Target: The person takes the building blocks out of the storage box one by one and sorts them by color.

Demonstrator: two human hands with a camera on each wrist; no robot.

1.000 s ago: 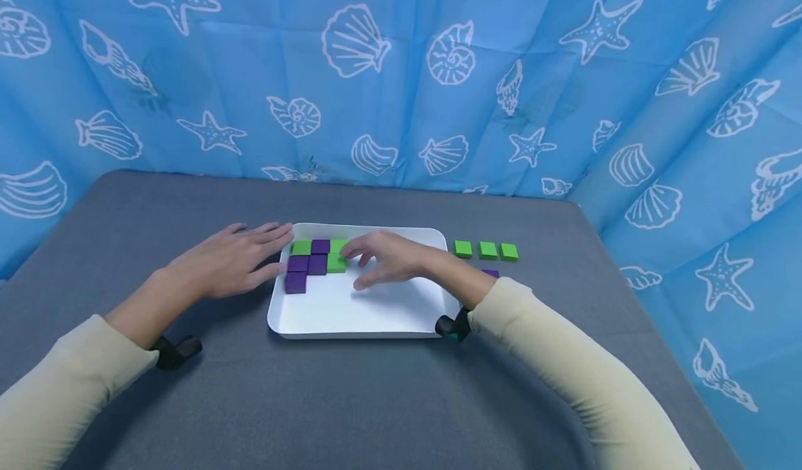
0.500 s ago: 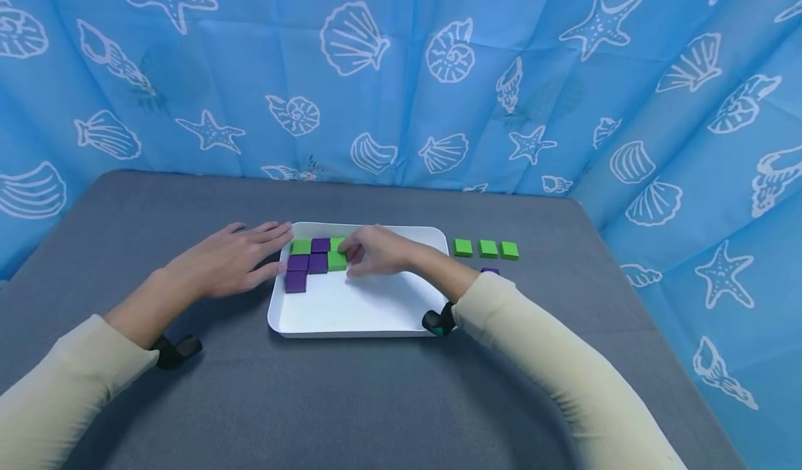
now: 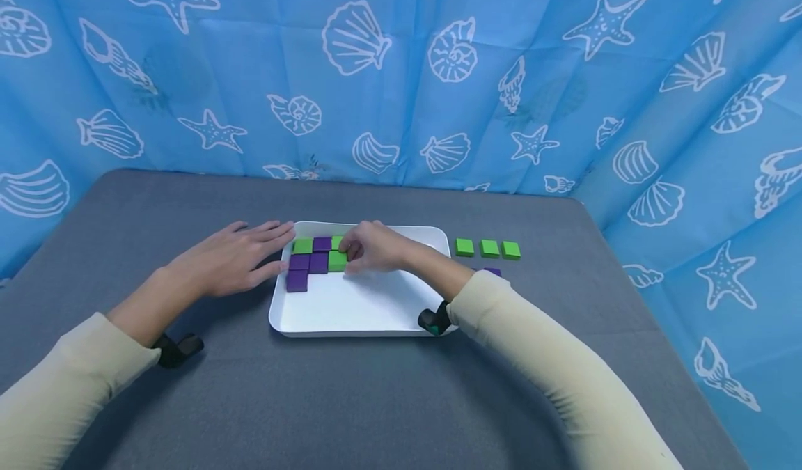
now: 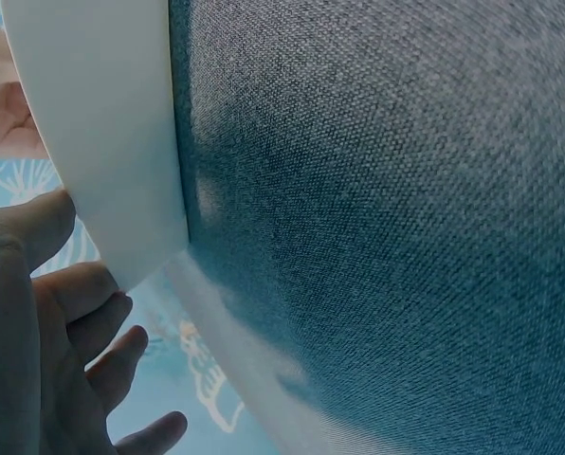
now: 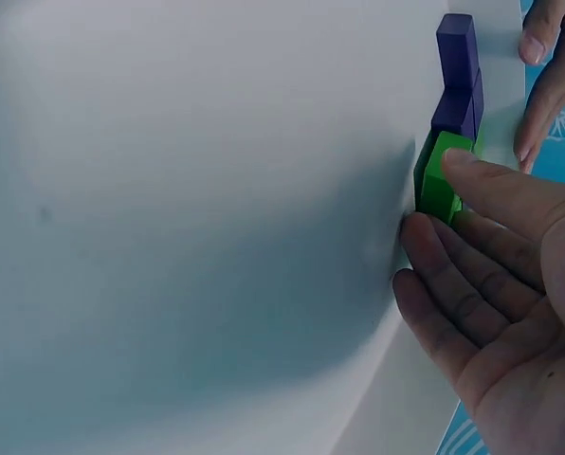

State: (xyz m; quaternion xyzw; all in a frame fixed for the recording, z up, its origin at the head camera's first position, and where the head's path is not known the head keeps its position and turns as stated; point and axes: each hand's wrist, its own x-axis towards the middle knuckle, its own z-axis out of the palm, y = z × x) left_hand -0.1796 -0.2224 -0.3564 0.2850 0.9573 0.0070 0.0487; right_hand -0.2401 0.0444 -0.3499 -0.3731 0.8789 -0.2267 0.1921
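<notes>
A white tray (image 3: pixel 370 310) holds several square blocks, green and purple, grouped in its far left corner. My right hand (image 3: pixel 379 247) reaches in over them and pinches a green block (image 3: pixel 336 262) at the right end of the second row. In the right wrist view the thumb presses the near face of that green block (image 5: pixel 441 180), with fingertips at its side. Another green block behind it is partly hidden by the fingers. A lone purple block (image 3: pixel 297 280) forms the front row. My left hand (image 3: pixel 232 260) lies with extended fingers, its fingertips touching the tray's left rim.
Right of the tray, three green blocks (image 3: pixel 489 248) stand in a line on the grey cloth. Purple blocks (image 3: pixel 492 272) sit closer in, partly covered by my right forearm. A blue shell-patterned curtain (image 3: pixel 401 94) hangs behind the table.
My right hand has drawn its fingers together, thumb coming up to the green block from the right, and the forearm shifted slightly left. The left hand stays at the rim.
</notes>
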